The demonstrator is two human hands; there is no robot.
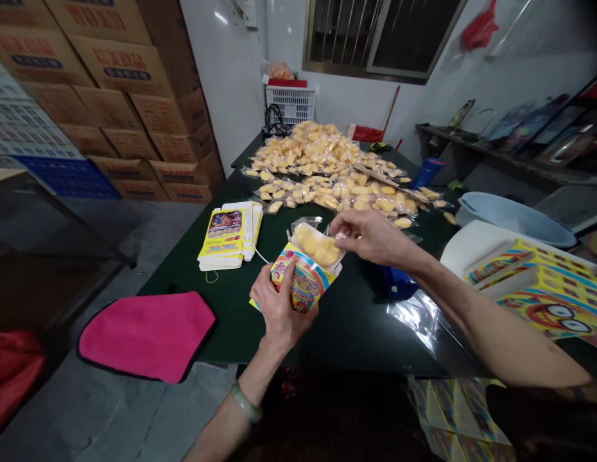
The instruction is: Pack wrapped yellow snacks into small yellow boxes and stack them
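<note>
**Two grips, one packet at the carton's mouth**

My left grip [279, 308] is closed around the printed yellow carton [303, 281], thumb pressed across its face, and the carton stands tilted. My right grip [370, 236] is pinched almost shut, fingertips on the clear packet [315, 245] of yellow pieces, which sits in the carton's open top with most of it showing above the rim. (A pale green bangle [245, 403] rides on my left wrist.) The step in hand looks like seating that packet, and it calls for an even push past the rim.

On the bench [356, 340], flat yellow cartons [226, 234] lie just to my left and loose plastic film [414, 321] to my right. Farther off spreads a heap of packets [303, 151], with a white plastic crate [289, 102] beyond.
</note>
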